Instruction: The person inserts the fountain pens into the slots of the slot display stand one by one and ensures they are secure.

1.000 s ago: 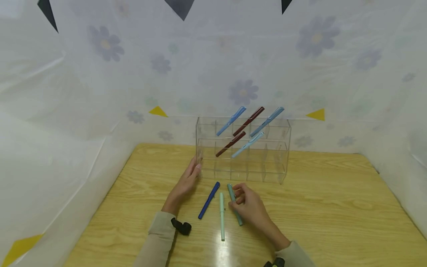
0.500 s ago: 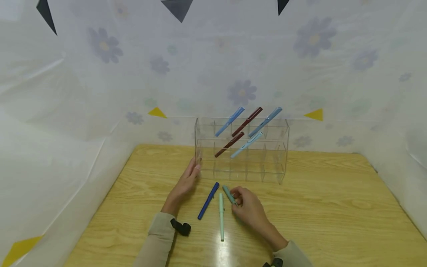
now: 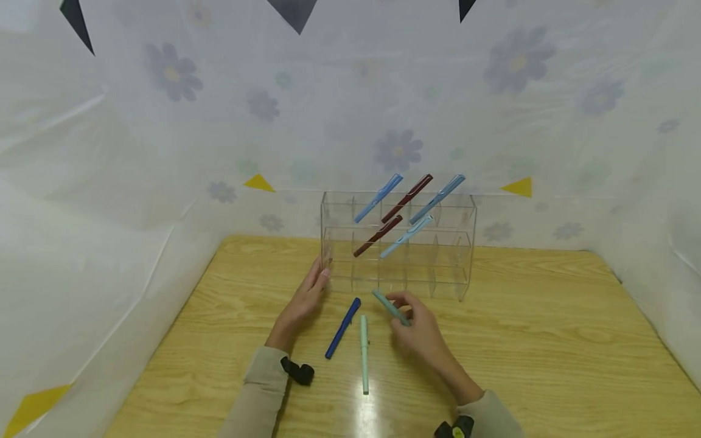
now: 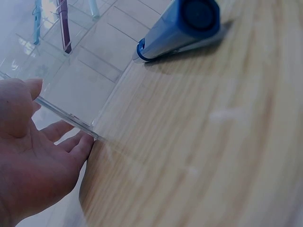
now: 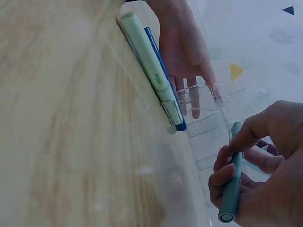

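In the head view my right hand (image 3: 420,328) pinches a dark green-teal pen (image 3: 390,307) between thumb and fingers, above the table just in front of a clear acrylic pen rack (image 3: 446,274). The right wrist view shows this pen (image 5: 230,194) lying along the curled fingers. My left hand (image 3: 302,304) rests against the rack's left side, its fingers fairly straight along the panel (image 4: 61,111). Between the hands, a blue pen (image 3: 343,328) and a mint-green pen (image 3: 364,356) lie on the table.
Tilted pens stand in the rack: a blue pen (image 3: 379,198), a dark red pen (image 3: 408,198) and a grey-blue pen (image 3: 438,199) on top. One tier lower are another dark red pen (image 3: 378,236) and a light blue pen (image 3: 407,237). A flowered curtain (image 3: 328,109) hangs behind the wooden table (image 3: 547,340).
My right hand has picked the teal pen up from the table and moved it slightly up and right, with the pen now slanted. The left hand stays at the rack.
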A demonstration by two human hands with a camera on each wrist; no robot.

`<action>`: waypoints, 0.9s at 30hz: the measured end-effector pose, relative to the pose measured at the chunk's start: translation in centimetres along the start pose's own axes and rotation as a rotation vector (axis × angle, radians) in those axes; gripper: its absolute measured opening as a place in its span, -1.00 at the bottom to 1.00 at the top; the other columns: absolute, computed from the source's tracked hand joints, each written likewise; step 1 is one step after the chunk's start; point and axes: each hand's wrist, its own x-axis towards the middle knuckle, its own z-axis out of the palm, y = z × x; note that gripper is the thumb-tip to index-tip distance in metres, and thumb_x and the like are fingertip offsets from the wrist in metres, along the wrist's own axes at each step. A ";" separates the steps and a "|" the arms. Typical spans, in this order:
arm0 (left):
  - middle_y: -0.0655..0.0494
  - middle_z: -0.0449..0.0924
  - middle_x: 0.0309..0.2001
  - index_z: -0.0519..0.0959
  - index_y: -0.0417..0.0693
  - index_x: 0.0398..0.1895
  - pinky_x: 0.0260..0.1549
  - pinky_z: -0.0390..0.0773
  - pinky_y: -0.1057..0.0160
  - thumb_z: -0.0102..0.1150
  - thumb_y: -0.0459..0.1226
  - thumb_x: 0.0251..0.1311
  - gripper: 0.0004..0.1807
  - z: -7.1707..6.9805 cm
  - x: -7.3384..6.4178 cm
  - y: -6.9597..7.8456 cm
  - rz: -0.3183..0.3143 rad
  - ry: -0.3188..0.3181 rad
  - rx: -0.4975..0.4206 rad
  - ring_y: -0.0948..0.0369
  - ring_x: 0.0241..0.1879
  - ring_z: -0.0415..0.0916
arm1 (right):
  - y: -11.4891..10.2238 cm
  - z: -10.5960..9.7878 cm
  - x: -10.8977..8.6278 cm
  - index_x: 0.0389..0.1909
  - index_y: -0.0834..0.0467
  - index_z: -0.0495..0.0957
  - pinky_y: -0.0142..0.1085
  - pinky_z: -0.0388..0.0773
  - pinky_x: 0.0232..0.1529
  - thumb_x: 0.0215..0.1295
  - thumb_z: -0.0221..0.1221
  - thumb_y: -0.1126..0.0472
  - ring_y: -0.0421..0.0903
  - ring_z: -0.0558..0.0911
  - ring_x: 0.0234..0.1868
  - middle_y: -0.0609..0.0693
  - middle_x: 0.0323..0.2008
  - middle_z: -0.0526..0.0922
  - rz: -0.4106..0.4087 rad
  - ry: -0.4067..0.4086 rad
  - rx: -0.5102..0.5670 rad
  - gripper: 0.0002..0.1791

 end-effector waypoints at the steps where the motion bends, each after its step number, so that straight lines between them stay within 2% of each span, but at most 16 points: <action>1: -0.02 -0.19 0.65 -0.23 0.17 0.70 0.49 -0.01 -0.13 -0.31 -0.05 0.69 -0.33 0.0 0.0 0.0 -0.007 0.001 0.002 0.03 0.60 -0.18 | 0.0 -0.2 0.1 0.13 0.12 0.62 -0.36 0.54 -0.42 0.23 0.16 0.57 -0.02 0.62 -0.29 0.12 -0.07 0.60 -0.001 0.000 0.015 -0.51; 4: -0.01 -0.18 0.65 -0.23 0.19 0.70 0.50 0.00 -0.11 -0.32 -0.03 0.69 -0.34 0.0 0.0 0.1 -0.017 0.005 0.007 0.04 0.60 -0.18 | -0.1 -0.7 0.3 0.15 0.15 0.60 -0.37 0.55 -0.38 0.24 0.14 0.56 0.00 0.61 -0.27 0.16 -0.03 0.58 -0.011 0.001 0.043 -0.51; 9: -0.05 -0.15 0.65 -0.20 0.15 0.70 0.49 0.00 -0.15 -0.31 -0.07 0.69 -0.34 0.0 -0.1 0.1 0.013 0.005 -0.008 0.01 0.60 -0.17 | -0.4 -1.6 0.5 0.16 0.16 0.58 -0.37 0.54 -0.32 0.25 0.13 0.54 -0.01 0.59 -0.26 0.19 0.00 0.57 -0.001 0.028 0.093 -0.52; 13: -0.12 -0.14 0.64 -0.18 0.09 0.70 0.47 -0.01 -0.22 -0.28 -0.13 0.69 -0.35 0.1 -0.1 0.2 0.034 0.006 -0.035 -0.07 0.59 -0.17 | -0.6 -2.3 0.7 0.13 0.21 0.58 -0.39 0.52 -0.38 0.36 0.22 0.45 -0.01 0.60 -0.28 0.23 -0.04 0.59 -0.037 0.063 0.118 -0.65; 17: -0.14 -0.13 0.64 -0.16 0.09 0.70 0.46 0.00 -0.24 -0.27 -0.13 0.69 -0.35 0.1 -0.2 0.4 0.032 0.009 -0.037 -0.09 0.59 -0.15 | -0.6 -2.8 1.0 0.07 0.27 0.61 -0.39 0.59 -0.26 0.39 0.31 0.33 -0.02 0.65 -0.21 0.21 -0.11 0.64 -0.077 0.091 0.113 -0.72; 23: -0.09 -0.16 0.65 -0.20 0.14 0.70 0.47 0.00 -0.20 -0.30 -0.08 0.69 -0.35 0.0 -0.1 0.1 0.021 0.007 -0.010 -0.05 0.59 -0.16 | -0.6 -3.6 1.5 -0.03 0.28 0.66 -0.23 0.70 -0.28 0.41 0.32 0.27 -0.02 0.66 -0.18 0.17 -0.14 0.68 -0.071 0.130 0.115 -0.79; 27: -0.04 -0.16 0.65 -0.21 0.19 0.70 0.48 0.01 -0.17 -0.31 -0.06 0.69 -0.34 0.0 -0.1 0.0 0.007 0.000 -0.001 0.00 0.60 -0.17 | -0.7 -4.3 1.8 0.01 0.33 0.64 -0.11 0.73 -0.30 0.42 0.30 0.30 -0.09 0.70 -0.23 0.24 -0.09 0.66 -0.080 0.126 0.141 -0.77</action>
